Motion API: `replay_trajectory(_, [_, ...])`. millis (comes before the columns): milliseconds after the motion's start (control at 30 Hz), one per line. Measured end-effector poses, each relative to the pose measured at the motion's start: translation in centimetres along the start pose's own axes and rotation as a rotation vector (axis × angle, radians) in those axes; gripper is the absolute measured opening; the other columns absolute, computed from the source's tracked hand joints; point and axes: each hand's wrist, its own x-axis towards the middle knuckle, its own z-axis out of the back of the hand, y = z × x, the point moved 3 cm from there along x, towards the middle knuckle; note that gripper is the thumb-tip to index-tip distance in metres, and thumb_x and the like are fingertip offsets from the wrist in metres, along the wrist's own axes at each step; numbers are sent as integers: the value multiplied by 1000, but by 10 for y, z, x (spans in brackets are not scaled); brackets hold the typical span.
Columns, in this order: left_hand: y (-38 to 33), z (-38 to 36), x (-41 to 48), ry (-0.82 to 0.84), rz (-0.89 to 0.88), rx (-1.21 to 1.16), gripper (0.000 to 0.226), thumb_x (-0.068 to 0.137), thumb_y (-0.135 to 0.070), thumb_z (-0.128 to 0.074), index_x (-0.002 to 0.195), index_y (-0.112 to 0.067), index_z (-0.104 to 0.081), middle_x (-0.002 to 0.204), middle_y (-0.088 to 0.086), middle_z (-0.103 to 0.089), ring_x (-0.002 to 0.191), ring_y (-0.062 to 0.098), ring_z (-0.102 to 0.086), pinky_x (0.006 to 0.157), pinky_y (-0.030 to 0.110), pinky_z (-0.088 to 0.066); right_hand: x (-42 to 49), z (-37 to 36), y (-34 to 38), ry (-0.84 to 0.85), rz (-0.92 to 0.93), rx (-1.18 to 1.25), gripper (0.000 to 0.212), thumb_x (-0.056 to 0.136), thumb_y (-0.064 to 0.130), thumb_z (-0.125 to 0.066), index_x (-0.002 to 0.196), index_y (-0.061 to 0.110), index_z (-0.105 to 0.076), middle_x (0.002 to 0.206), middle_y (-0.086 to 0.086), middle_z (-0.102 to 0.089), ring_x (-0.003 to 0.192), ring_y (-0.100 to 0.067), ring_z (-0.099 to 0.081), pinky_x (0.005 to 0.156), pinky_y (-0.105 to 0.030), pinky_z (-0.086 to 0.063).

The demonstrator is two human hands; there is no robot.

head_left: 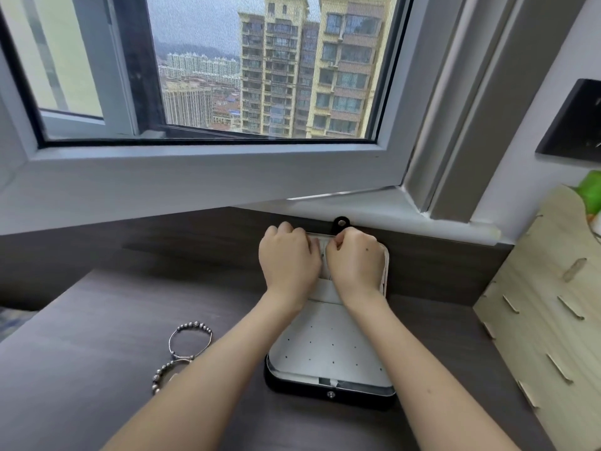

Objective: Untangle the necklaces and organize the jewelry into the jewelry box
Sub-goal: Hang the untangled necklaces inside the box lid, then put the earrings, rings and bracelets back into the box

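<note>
The jewelry box (328,390) lies open on the dark table, black outside and white inside. Its base has a dotted white panel, and its lid (386,265) leans upright against the wall. My left hand (287,258) and my right hand (356,260) are side by side at the top of the lid, fingers curled. A thin necklace chain (325,263) hangs down the lid between them, and both hands seem to pinch its upper end. The fingertips are mostly hidden. Two beaded silver bracelets (190,340) (162,375) lie on the table to the left of the box.
A black snap tab (340,223) sticks up above the lid. A light wooden board with slots (540,320) stands at the right. The window sill and frame (195,177) overhang the back of the table (97,369).
</note>
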Motion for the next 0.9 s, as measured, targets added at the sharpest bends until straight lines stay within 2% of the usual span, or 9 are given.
replay_trajectory(100, [0,-1,0,26,2,19,24,64,-21,-62,46,-8,-53,52,9,-52,49,27,-46,50,27,-27,-1,-7,-2,25,-14,57,21,91,16,-49,91,4,-66,95,-12,-69,92,-33,-61,69,-32,-40])
replay_trajectory(167, [1,1,-2,34,-35,46,23,62,-21,-61,45,-9,-52,51,8,-51,49,26,-45,50,27,-26,-3,-12,-5,66,-11,68,20,88,14,-49,77,3,-62,85,-13,-67,85,-32,-61,61,-30,-35])
replay_trajectory(267, [7,1,-10,50,-145,87,26,64,-20,-73,47,-10,-56,53,6,-50,51,24,-43,51,27,-26,-8,-14,-8,144,11,58,22,85,11,-49,64,9,-56,74,-13,-63,79,-32,-58,59,-30,-33])
replay_trajectory(367, [15,1,-18,66,-221,85,21,62,-21,-80,53,-12,-64,59,4,-53,56,23,-45,52,27,-32,-11,-8,-7,132,32,180,16,85,10,-53,87,9,-69,88,-8,-69,88,-27,-60,73,-33,-47])
replay_trajectory(433, [17,1,-22,65,-250,64,18,67,-27,-73,57,-14,-65,62,3,-53,58,23,-45,55,26,-34,-13,-2,-5,100,60,268,17,85,9,-56,97,9,-68,93,-8,-70,90,-26,-62,78,-33,-49])
replay_trajectory(533, [20,6,-31,75,-275,-19,28,75,-35,-50,65,-16,-68,66,1,-52,62,21,-45,56,27,-37,-16,3,-3,78,97,261,18,85,10,-56,99,9,-67,92,-9,-70,90,-28,-63,79,-36,-50])
replay_trajectory(700, [43,31,-39,82,-229,-129,12,67,-20,-61,74,-19,-71,70,-2,-53,66,20,-47,59,24,-33,-36,14,6,56,232,120,15,85,13,-56,92,12,-70,89,-3,-71,88,-26,-63,70,-30,-43])
replay_trajectory(800, [72,54,-46,131,-150,-137,13,67,-22,-60,71,-23,-71,72,-4,-56,69,18,-47,62,25,-34,-66,20,17,236,428,91,12,83,33,-65,87,23,-70,83,9,-66,85,-14,-58,68,-26,-37])
replay_trajectory(900, [102,77,-58,211,-54,-138,17,67,-28,-56,71,-25,-72,76,-5,-59,72,17,-48,62,25,-33,-94,32,13,469,506,30,27,75,52,-68,91,30,-66,88,15,-56,90,-8,-46,74,-21,-32])
